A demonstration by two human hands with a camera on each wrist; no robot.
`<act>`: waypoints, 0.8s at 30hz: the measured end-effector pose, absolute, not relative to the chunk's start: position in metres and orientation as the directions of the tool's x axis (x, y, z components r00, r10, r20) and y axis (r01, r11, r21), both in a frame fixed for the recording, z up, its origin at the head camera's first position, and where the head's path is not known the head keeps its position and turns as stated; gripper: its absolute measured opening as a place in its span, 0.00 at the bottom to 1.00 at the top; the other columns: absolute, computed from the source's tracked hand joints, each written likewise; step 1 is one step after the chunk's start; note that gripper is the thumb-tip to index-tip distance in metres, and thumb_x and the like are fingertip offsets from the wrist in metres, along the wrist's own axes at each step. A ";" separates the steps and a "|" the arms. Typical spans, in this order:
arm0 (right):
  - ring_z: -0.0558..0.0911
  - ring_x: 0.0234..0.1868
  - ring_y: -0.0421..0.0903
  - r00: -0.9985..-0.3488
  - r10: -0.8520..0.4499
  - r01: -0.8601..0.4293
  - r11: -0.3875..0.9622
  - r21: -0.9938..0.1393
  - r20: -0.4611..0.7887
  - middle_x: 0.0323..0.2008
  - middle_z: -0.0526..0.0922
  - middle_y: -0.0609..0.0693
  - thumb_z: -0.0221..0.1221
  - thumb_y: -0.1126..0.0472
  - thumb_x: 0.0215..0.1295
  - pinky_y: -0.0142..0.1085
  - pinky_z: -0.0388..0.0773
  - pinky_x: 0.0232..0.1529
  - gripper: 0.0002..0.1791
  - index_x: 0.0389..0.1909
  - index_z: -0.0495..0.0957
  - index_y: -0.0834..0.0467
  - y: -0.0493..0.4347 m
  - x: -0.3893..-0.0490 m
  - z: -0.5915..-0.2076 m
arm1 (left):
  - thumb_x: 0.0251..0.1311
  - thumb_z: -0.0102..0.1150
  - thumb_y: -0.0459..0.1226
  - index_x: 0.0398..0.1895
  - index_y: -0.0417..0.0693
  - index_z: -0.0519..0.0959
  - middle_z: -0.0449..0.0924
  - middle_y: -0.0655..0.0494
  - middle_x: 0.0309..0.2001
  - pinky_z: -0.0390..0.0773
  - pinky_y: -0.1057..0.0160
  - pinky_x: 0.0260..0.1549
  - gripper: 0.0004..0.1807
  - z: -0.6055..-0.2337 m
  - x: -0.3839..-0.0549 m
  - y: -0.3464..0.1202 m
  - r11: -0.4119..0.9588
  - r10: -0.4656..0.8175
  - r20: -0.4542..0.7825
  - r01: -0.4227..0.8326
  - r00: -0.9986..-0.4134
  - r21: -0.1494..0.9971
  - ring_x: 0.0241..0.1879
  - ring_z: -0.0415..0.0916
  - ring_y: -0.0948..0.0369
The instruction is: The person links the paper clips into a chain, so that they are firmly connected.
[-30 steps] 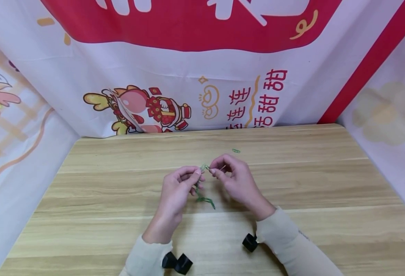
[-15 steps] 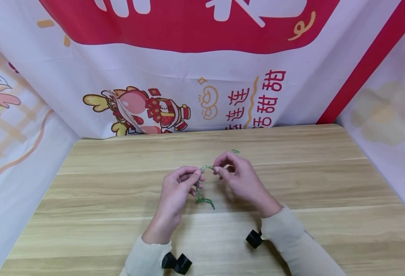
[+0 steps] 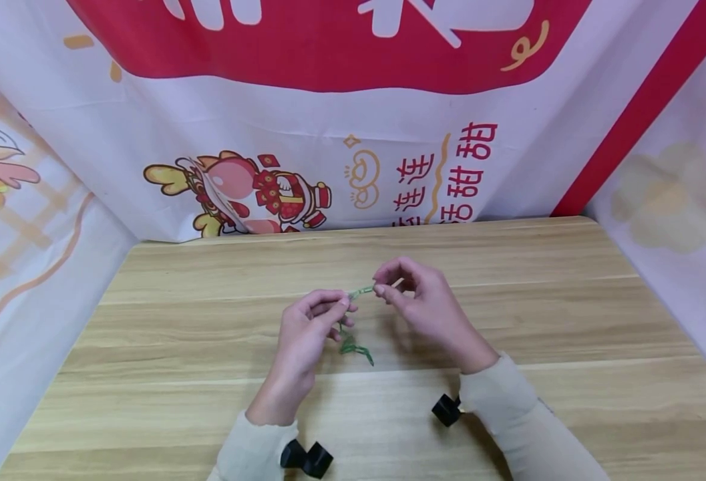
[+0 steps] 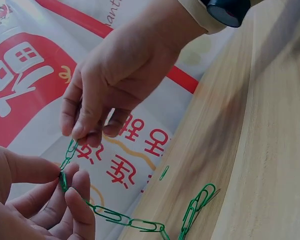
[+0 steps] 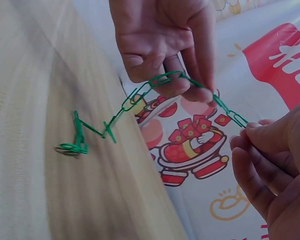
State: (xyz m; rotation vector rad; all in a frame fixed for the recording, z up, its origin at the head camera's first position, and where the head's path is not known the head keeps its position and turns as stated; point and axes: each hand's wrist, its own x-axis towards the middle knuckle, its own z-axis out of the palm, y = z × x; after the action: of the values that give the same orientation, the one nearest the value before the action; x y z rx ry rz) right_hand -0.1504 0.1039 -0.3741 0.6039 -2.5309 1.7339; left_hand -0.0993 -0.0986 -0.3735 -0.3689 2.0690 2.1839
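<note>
A chain of green paper clips (image 3: 361,291) stretches between both hands over the table. My left hand (image 3: 306,334) pinches it partway along between thumb and fingers. In the head view my right hand (image 3: 423,304) pinches the upper end, a short taut stretch away. Below the left fingers, the remaining links (image 4: 145,225) hang down in the left wrist view. The tail (image 5: 77,148) lies bunched on the tabletop in the right wrist view. One separate green paper clip (image 4: 164,173) lies on the wood, hidden behind the right hand in the head view.
The wood-grain table (image 3: 208,334) runs back to a white and red printed cloth (image 3: 304,120). More cloth hangs along the left and right sides. Black wrist devices (image 3: 447,409) sit at both sleeve cuffs.
My right hand has moved right and slightly away from me, drawing the chain straight between the hands and covering the loose clip. The left hand stays nearly still.
</note>
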 end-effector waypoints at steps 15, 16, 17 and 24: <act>0.86 0.39 0.42 -0.840 -0.486 -0.445 0.362 -0.819 0.241 0.38 0.90 0.49 0.72 0.68 0.67 0.34 0.83 0.39 0.09 0.44 0.85 0.57 0.094 -0.159 -0.350 | 0.71 0.70 0.37 0.49 0.48 0.89 0.91 0.53 0.39 0.78 0.67 0.31 0.08 -0.374 -0.096 -0.103 0.073 -0.033 -0.215 -0.217 -0.976 0.973 0.37 0.86 0.56; 0.86 0.39 0.42 -0.839 -0.487 -0.447 0.364 -0.817 0.242 0.38 0.90 0.49 0.72 0.68 0.67 0.34 0.83 0.39 0.09 0.44 0.85 0.56 0.094 -0.160 -0.350 | 0.71 0.69 0.37 0.49 0.48 0.89 0.91 0.53 0.40 0.79 0.66 0.31 0.07 -0.374 -0.096 -0.103 0.075 -0.034 -0.212 -0.214 -0.977 0.974 0.37 0.86 0.56; 0.86 0.38 0.42 -0.840 -0.487 -0.445 0.365 -0.818 0.240 0.38 0.90 0.49 0.73 0.68 0.66 0.34 0.83 0.38 0.09 0.43 0.85 0.57 0.095 -0.161 -0.350 | 0.71 0.69 0.37 0.49 0.48 0.89 0.91 0.53 0.41 0.79 0.66 0.32 0.07 -0.374 -0.096 -0.103 0.077 -0.036 -0.210 -0.212 -0.977 0.974 0.37 0.85 0.57; 0.86 0.41 0.47 -0.926 -0.354 -0.310 0.509 -0.803 0.133 0.40 0.90 0.53 0.71 0.66 0.66 0.38 0.86 0.44 0.09 0.46 0.86 0.59 0.110 -0.188 -0.357 | 0.74 0.67 0.37 0.51 0.48 0.89 0.92 0.50 0.47 0.81 0.66 0.34 0.08 -0.372 -0.096 -0.105 0.054 -0.062 -0.197 -0.201 -0.978 0.978 0.39 0.84 0.60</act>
State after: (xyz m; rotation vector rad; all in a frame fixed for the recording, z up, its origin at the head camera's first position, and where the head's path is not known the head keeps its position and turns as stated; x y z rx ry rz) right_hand -0.1877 0.1097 -0.3569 0.6098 -2.7709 1.4586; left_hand -0.0957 -0.1046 -0.3715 -0.2760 2.2042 2.0753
